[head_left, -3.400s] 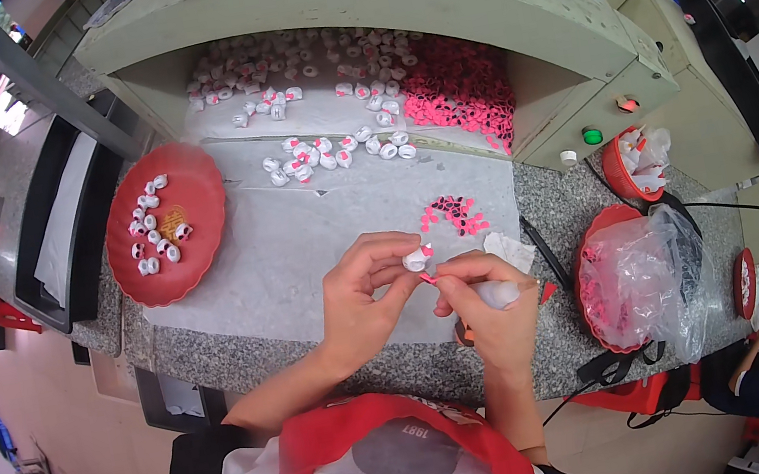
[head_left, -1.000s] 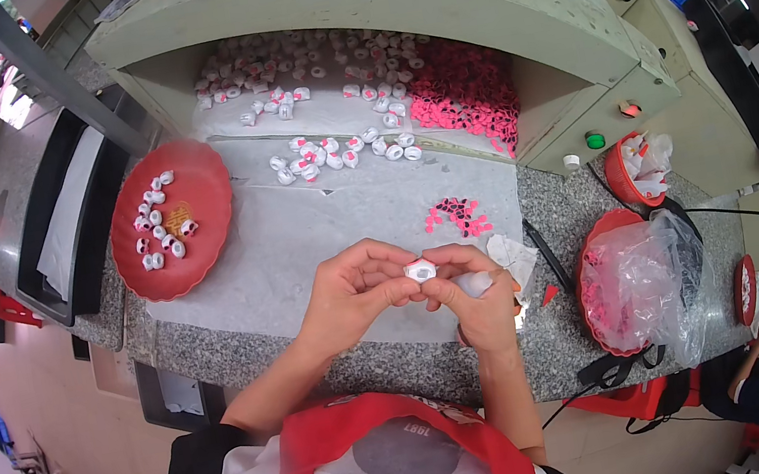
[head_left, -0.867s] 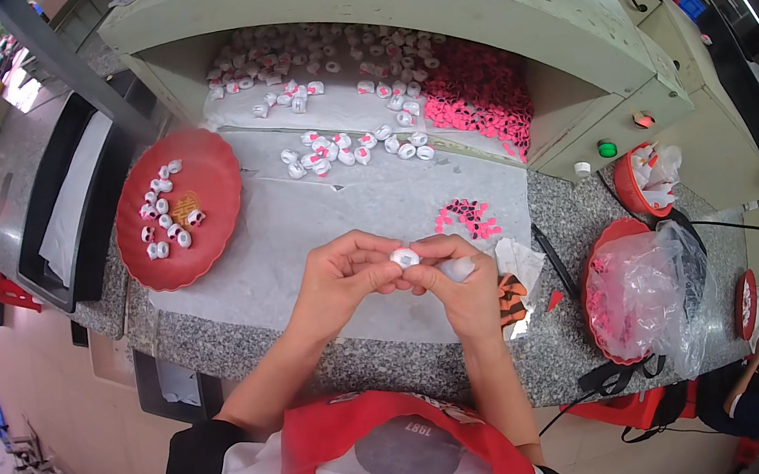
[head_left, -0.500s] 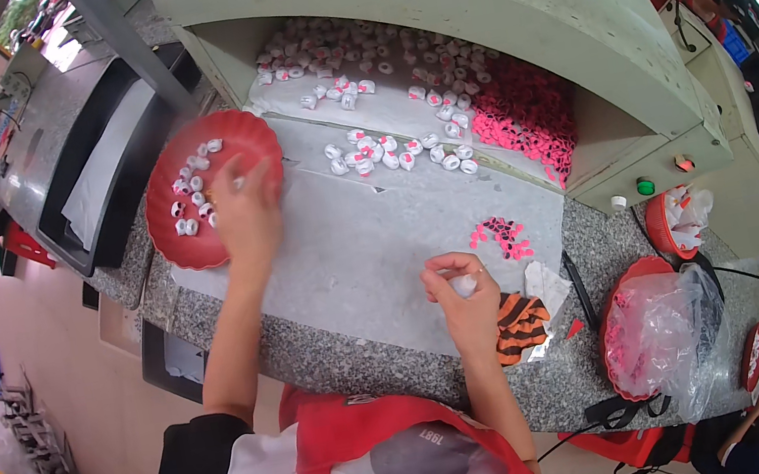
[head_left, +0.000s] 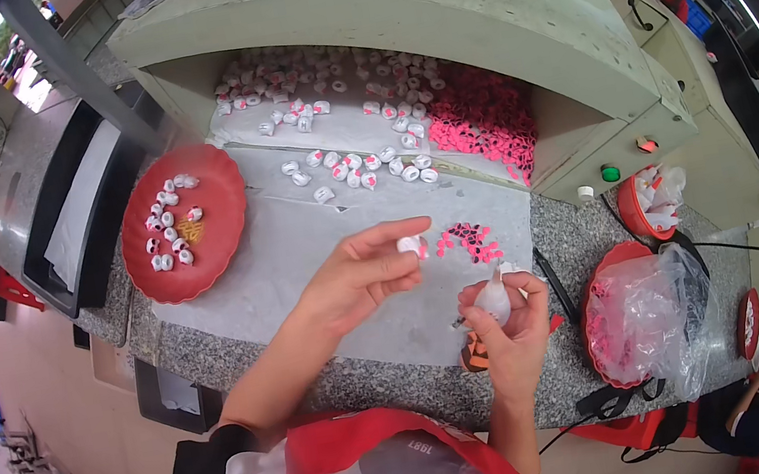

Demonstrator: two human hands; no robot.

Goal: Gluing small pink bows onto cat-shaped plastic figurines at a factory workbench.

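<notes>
Over the front right part of the paper-covered bench (head_left: 235, 271), my left hand (head_left: 347, 283) pinches a small white ring-like piece (head_left: 409, 245) with a bit of pink on it. Close to its right, my right hand (head_left: 512, 320) is wrapped round a small white bulb-shaped squeeze bottle (head_left: 492, 298), its thin tip pointing up. Just beyond both hands lies a loose cluster of tiny pink and dark pieces (head_left: 471, 242). An orange-and-black striped cloth (head_left: 472, 352) is partly hidden beneath my right hand.
Left on the bench sits a red scalloped plate (head_left: 226, 187) with several white pieces. Similar white pieces (head_left: 358, 168) lie before a grey-green cabinet (head_left: 383, 20) holding many more beside a pink heap (head_left: 486, 124). Rightward are a plastic-covered red tray (head_left: 601, 300) and a red tub (head_left: 631, 210).
My left hand has come right from the red plate and now holds a white piece near my right hand. The bottle in my right hand is more visible. The whole view has shifted.
</notes>
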